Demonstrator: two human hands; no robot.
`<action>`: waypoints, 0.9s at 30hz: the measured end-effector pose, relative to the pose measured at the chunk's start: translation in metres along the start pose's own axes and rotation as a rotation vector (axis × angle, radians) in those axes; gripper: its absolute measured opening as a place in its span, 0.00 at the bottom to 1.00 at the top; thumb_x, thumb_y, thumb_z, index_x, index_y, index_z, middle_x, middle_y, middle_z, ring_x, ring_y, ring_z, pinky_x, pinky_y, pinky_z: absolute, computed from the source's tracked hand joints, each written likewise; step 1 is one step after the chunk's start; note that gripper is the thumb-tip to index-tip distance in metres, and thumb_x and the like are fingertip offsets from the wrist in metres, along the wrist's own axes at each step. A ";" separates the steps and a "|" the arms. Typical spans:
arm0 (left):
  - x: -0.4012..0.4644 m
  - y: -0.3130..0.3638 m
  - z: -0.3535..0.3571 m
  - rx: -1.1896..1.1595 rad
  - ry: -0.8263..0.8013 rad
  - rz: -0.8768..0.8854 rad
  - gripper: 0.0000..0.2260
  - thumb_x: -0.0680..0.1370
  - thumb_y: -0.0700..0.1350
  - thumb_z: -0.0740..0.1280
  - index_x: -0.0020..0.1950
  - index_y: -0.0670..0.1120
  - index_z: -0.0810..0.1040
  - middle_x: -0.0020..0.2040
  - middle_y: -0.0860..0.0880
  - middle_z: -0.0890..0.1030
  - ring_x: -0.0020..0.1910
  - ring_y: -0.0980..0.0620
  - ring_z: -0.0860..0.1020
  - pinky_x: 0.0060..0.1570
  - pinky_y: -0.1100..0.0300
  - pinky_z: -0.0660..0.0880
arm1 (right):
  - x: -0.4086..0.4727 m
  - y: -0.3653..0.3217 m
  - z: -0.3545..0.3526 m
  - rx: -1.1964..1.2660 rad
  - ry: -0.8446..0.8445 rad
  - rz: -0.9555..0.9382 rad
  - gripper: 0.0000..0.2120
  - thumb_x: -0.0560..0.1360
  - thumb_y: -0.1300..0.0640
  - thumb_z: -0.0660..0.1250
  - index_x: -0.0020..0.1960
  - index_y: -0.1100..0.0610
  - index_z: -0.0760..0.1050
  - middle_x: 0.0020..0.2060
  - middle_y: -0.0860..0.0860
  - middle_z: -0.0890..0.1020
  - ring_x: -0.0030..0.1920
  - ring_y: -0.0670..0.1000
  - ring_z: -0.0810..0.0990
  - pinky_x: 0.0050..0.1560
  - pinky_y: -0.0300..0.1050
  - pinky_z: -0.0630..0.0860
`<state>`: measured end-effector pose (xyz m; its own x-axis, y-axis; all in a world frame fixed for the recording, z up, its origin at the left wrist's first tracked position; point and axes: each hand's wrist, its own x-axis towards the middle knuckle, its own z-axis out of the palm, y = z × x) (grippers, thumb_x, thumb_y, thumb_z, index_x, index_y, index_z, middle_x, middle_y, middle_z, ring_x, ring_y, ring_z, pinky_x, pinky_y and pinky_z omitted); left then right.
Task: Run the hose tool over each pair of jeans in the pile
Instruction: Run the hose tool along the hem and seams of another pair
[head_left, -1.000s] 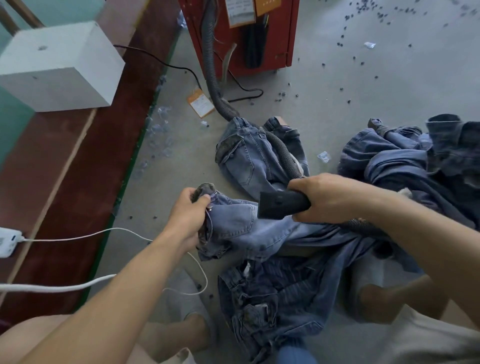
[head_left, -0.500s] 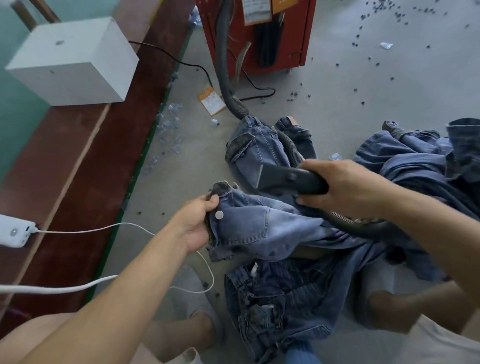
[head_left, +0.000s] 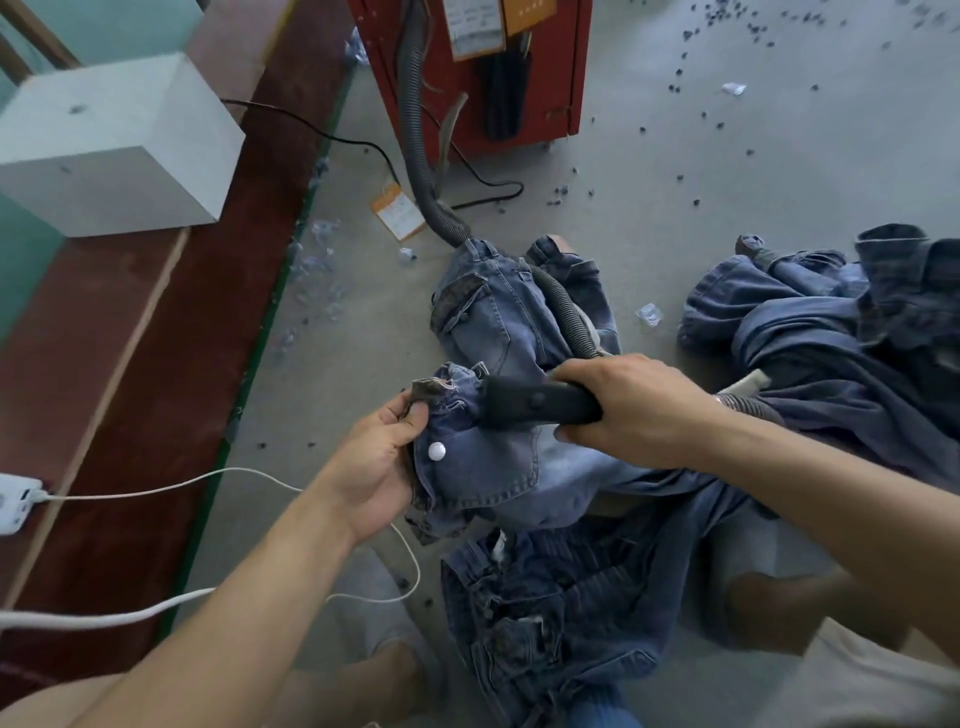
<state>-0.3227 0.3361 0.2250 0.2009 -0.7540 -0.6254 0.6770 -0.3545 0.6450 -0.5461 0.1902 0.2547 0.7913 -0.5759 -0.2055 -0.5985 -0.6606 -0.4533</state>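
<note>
Faded blue denim jeans (head_left: 483, 467): my left hand (head_left: 379, 467) is gripping the waistband, right hand (head_left: 631, 410) is pressing the black hose nozzle (head_left: 535, 402) there; next, sweeping downward.

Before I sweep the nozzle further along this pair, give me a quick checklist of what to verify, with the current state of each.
1. Right hand grips the black hose nozzle firmly: ok.
2. Left hand pinches the waistband edge of the held jeans, keeping the fabric up: ok.
3. Nozzle mouth against the denim: ok, it meets the cloth near the waistband.
4. Ribbed hose free to follow: not ok, it lies across another pair of jeans on the floor and may drag it.
5. White cable away from the work: not ok, it passes under the left wrist.
6. Suction running: cannot tell.
</note>
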 end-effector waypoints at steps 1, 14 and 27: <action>0.000 0.000 0.000 0.006 0.000 0.000 0.12 0.85 0.38 0.57 0.63 0.43 0.78 0.57 0.41 0.85 0.51 0.46 0.86 0.47 0.52 0.84 | 0.000 -0.003 -0.003 0.059 0.050 -0.003 0.15 0.73 0.43 0.73 0.57 0.44 0.77 0.46 0.43 0.83 0.47 0.52 0.80 0.46 0.51 0.78; -0.004 -0.006 0.013 0.065 0.000 0.006 0.10 0.84 0.36 0.60 0.55 0.48 0.79 0.49 0.45 0.86 0.43 0.49 0.85 0.41 0.54 0.83 | -0.002 -0.026 -0.017 0.187 0.081 -0.008 0.14 0.74 0.46 0.75 0.58 0.45 0.78 0.42 0.42 0.83 0.44 0.46 0.82 0.42 0.42 0.75; -0.006 -0.012 0.051 -0.246 -0.190 -0.197 0.21 0.78 0.45 0.57 0.65 0.38 0.81 0.57 0.41 0.81 0.55 0.44 0.78 0.63 0.52 0.73 | 0.013 -0.038 -0.003 0.669 0.107 0.373 0.29 0.70 0.36 0.77 0.44 0.64 0.79 0.31 0.52 0.82 0.30 0.50 0.79 0.34 0.46 0.73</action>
<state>-0.3680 0.3164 0.2431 -0.0697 -0.7821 -0.6193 0.8440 -0.3772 0.3813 -0.5138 0.2059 0.2719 0.5153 -0.7692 -0.3779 -0.5928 -0.0014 -0.8054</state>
